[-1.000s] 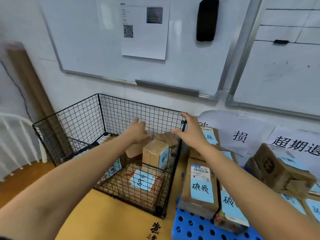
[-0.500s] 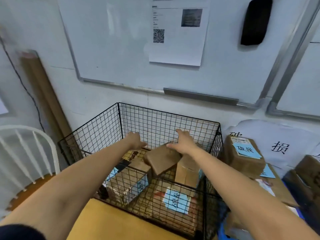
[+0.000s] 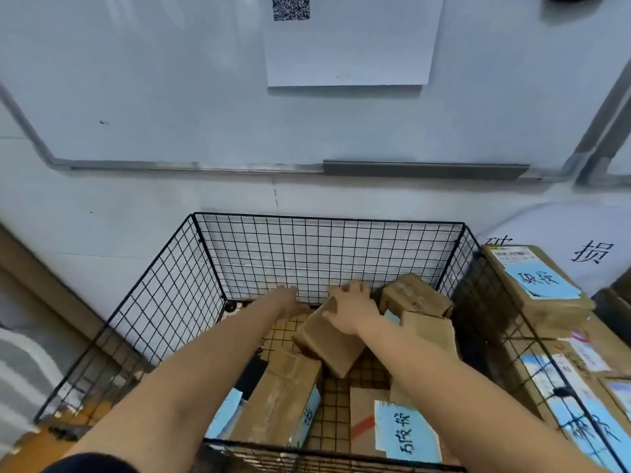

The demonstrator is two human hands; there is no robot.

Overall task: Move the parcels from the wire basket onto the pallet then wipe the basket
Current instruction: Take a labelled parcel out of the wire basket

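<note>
The black wire basket (image 3: pixel 327 219) stands against the wall and holds several brown parcels. My right hand (image 3: pixel 351 310) grips a small tilted brown parcel (image 3: pixel 329 346) in the middle of the basket, with fingers over its far edge and thumb on top. My left hand (image 3: pixel 289 300) reaches in beside that parcel's far left corner with fingers stretched forward; whether it touches the parcel is unclear. Below lie a long parcel (image 3: pixel 286 401) and a flat parcel with a blue label (image 3: pixel 406 431). Two more parcels (image 3: pixel 415 297) sit at the back right. The pallet itself is out of view.
Labelled parcels (image 3: pixel 536 285) are stacked just right of the basket, tight against its right wall. A whiteboard (image 3: pixel 205 97) hangs on the wall behind. A white chair (image 3: pixel 20 370) stands to the left. The basket rests on a yellow surface (image 3: pixel 30 448).
My right hand left the basket's right corner and went inside onto the small parcel, now tilted. My left hand reached deeper toward the back wall. The view has moved closer over the basket.
</note>
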